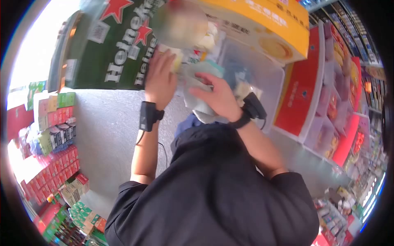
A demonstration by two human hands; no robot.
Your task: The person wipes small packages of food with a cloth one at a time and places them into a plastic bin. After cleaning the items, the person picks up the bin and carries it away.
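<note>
Both my hands are raised in front of me, each with a black band on the wrist. My left hand shows its back to the camera, and its fingers lie on a pale yellow packet next to a green Heineken carton. Its grip is hidden. My right hand curls its fingers and thumb around a crumpled white and teal plastic package, which hangs down between the two hands. A blurred pale round thing sits just above the hands.
A clear plastic bin stands behind my right hand, under a yellow carton. Red shelving with packaged goods runs down the right. Stacks of red and green boxes fill the left. Grey floor lies below.
</note>
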